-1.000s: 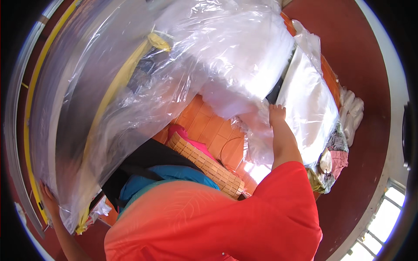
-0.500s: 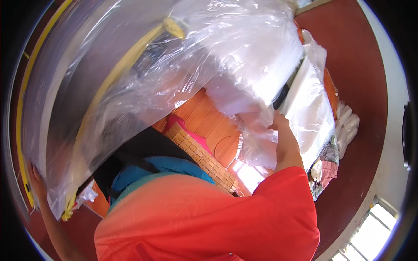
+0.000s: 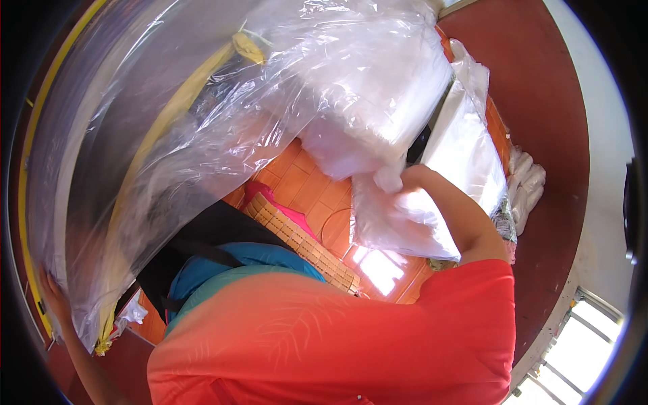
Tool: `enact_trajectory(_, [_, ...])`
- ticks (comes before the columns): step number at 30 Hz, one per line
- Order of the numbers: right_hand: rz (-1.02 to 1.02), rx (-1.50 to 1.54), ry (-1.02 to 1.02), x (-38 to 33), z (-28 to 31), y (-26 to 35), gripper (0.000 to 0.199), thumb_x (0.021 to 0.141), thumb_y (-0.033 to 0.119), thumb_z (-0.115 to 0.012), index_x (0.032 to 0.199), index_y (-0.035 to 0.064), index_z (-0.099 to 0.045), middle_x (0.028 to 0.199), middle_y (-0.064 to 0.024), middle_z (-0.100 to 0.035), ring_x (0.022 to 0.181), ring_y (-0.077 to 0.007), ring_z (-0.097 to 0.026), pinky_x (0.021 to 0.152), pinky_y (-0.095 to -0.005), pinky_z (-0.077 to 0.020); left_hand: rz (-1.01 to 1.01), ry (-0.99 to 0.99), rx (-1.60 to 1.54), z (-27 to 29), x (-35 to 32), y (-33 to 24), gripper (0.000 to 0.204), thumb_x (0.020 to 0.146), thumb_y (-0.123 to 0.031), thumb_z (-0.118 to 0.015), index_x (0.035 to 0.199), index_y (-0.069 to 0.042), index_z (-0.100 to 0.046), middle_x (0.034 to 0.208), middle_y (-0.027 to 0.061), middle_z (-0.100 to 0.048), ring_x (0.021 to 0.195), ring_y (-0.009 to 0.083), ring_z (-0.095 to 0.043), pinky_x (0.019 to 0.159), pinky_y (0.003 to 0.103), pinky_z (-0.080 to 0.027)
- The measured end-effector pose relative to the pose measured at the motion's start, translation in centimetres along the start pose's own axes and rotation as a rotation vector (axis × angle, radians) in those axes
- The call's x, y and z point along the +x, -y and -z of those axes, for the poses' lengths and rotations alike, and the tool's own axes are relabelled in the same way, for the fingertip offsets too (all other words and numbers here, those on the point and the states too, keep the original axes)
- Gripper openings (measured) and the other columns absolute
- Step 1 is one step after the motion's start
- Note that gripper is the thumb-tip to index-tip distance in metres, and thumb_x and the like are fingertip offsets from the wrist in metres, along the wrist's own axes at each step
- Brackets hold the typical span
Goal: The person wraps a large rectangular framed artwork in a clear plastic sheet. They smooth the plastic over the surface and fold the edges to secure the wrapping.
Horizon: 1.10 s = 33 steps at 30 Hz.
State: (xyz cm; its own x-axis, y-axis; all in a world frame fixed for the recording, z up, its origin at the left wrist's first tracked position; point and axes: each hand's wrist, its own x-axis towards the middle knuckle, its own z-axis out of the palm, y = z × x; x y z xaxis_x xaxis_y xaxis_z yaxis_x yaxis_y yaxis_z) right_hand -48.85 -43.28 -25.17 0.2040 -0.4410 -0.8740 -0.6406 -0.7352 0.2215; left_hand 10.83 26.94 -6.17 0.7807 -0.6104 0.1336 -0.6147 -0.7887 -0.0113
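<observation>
Holding a big clear plastic bag (image 3: 202,135) spread overhead: left hand (image 3: 50,297) pinches its lower-left edge, right hand (image 3: 412,179) is buried in film at the white bundle (image 3: 378,128), grip unclear. Risk: thin film tearing or slipping, dropping the bundle onto the orange tile floor (image 3: 317,196).

An orange-tiled surface (image 3: 307,182), possibly a worktop or a raised floor, is seen below the plastic. A woven bamboo mat (image 3: 304,244) is laid on it, with a pink cloth (image 3: 270,197) just beside the mat's upper end. A flat packet in clear plastic (image 3: 466,152) is rested on its far right side. Dark red floor (image 3: 540,121) is seen beyond, where white bundles (image 3: 526,185) are piled.
</observation>
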Motion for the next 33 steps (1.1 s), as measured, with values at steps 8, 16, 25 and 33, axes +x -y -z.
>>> enact_trajectory(8, [-0.410, 0.513, -0.394, 4.8, -9.9, 4.1, 0.037, 0.074, 0.029, -0.048, 0.096, -0.0001, -0.056, 0.098, -0.0218, -0.054, 0.087, -0.0353, -0.053, 0.074, -0.0378, -0.0441, 0.048, -0.046, -0.027, 0.1, -0.2, -0.4, 0.038, 0.089, -0.019, -0.030, 0.121, 0.000, -0.035, 0.124, 0.0147, -0.037, 0.117, 0.0255, -0.032, 0.098, 0.031, -0.021])
enact_trajectory(16, [-0.458, 1.721, -0.527, 10.5, -9.6, 2.8, 0.044, 0.067, 0.024, -0.060, 0.103, 0.0018, -0.049, 0.089, -0.0097, -0.056, 0.071, -0.0233, -0.055, 0.056, -0.0327, -0.0437, 0.064, -0.034, -0.053, -0.3, 0.1, -0.3, 0.038, 0.088, -0.020, -0.031, 0.120, 0.000, -0.036, 0.121, 0.0151, -0.039, 0.114, 0.0262, -0.035, 0.096, 0.031, -0.023])
enact_trajectory(25, [-0.611, 2.385, -0.538, 12.4, -9.3, 8.6, 0.033, 0.069, 0.026, -0.057, 0.092, 0.0027, -0.052, 0.082, -0.0104, -0.056, 0.073, -0.0247, -0.055, 0.059, -0.0338, -0.0432, 0.083, -0.020, -0.004, -0.7, 0.2, 1.3, 0.040, 0.089, -0.023, -0.029, 0.121, 0.000, -0.035, 0.124, 0.0152, -0.036, 0.115, 0.0270, -0.033, 0.097, 0.032, -0.023])
enact_trajectory(33, [-0.166, 1.573, -0.325, 11.9, -7.8, 17.8, 0.029, 0.069, 0.029, -0.056, 0.081, 0.0030, -0.055, 0.077, -0.0121, -0.056, 0.075, -0.0262, -0.055, 0.065, -0.0360, -0.0430, 0.024, -0.040, 0.097, -1.3, 0.9, 3.8, 0.043, 0.089, -0.028, -0.029, 0.120, 0.001, -0.036, 0.122, 0.0175, -0.036, 0.115, 0.0291, -0.033, 0.096, 0.035, -0.025])
